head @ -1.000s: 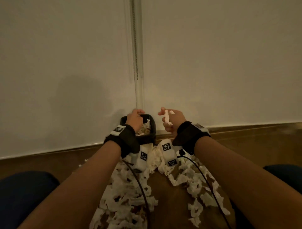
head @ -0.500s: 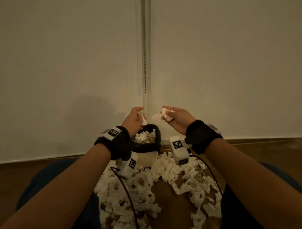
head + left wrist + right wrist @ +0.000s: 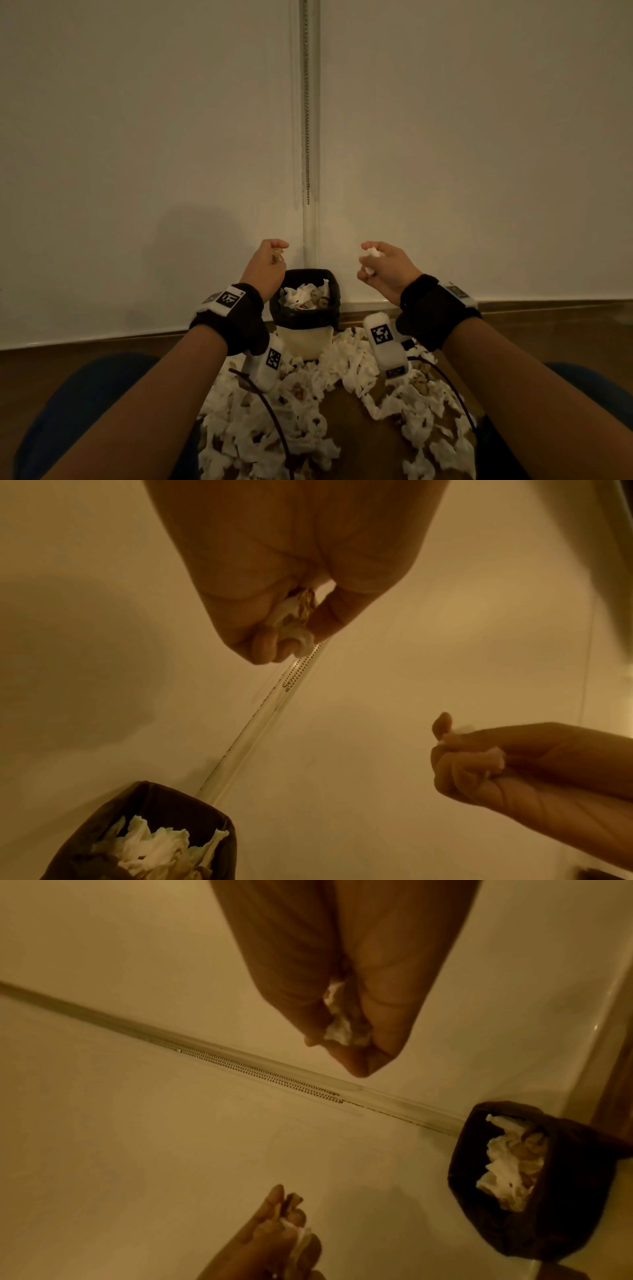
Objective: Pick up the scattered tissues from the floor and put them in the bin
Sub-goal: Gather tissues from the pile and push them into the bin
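Note:
A small bin (image 3: 303, 317) with a black liner stands against the wall, holding crumpled tissues (image 3: 301, 296). My left hand (image 3: 270, 255) is raised above the bin's left side and grips a stained tissue wad (image 3: 294, 623). My right hand (image 3: 375, 263) is up to the right of the bin, fingers curled round a white tissue (image 3: 342, 1026). Many white tissues (image 3: 274, 421) lie scattered on the brown floor in front of the bin. The bin (image 3: 143, 840) shows low in the left wrist view and at the right (image 3: 507, 1177) in the right wrist view.
A pale wall (image 3: 137, 137) with a vertical strip and bead chain (image 3: 307, 120) rises behind the bin. My knees in dark blue (image 3: 85, 411) flank the tissue pile. Cables run from the wrist cameras (image 3: 383, 346) over the floor.
Both hands have risen and moved apart from over the bin's mouth, each still holding a tissue. The head view has tilted down, showing more floor.

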